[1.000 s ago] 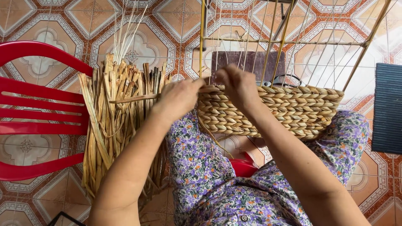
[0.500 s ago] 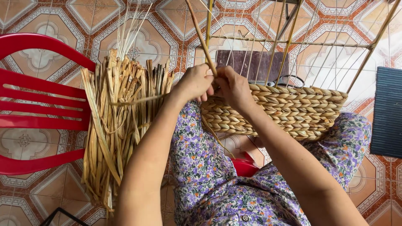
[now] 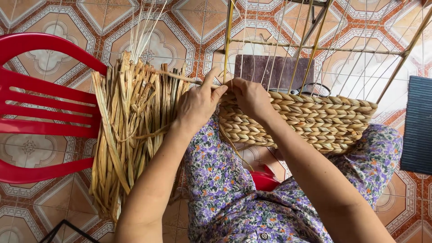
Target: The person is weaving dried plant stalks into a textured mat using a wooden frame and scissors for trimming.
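Nearest: lap in purple floral dress (image 3: 234,193), both forearms reaching fwd over it, bit of a red stool (image 3: 265,180) showing under the knees.

Left hand (image 3: 198,105) sits at the left end of the half-woven basket (image 3: 310,121), thumb and fingers pinched on a dried straw strand (image 3: 180,78) that runs out leftward over the bundle. Right hand (image 3: 252,96) is curled down on the basket's top braid just beside it, fingers pressed onto the rim; can't tell if it grips anything. Hands nearly touching.

Change vs half a sec ago: the hands were raised w/ the strand pulled up along the upright wire; now both are low at the rim and the strand lies flat. Looks like the strand is being laid into the top row, judging by that.

Left of the lap: bundle of dried straw strips (image 3: 130,135) leaning on a red plastic chair (image 3: 49,108). Farther: yellow wire frame (image 3: 310,45) rising from the basket, dark wooden block (image 3: 274,72) behind it, patterned floor tiles (image 3: 180,27), dark ribbed mat (image 3: 416,126) far right.
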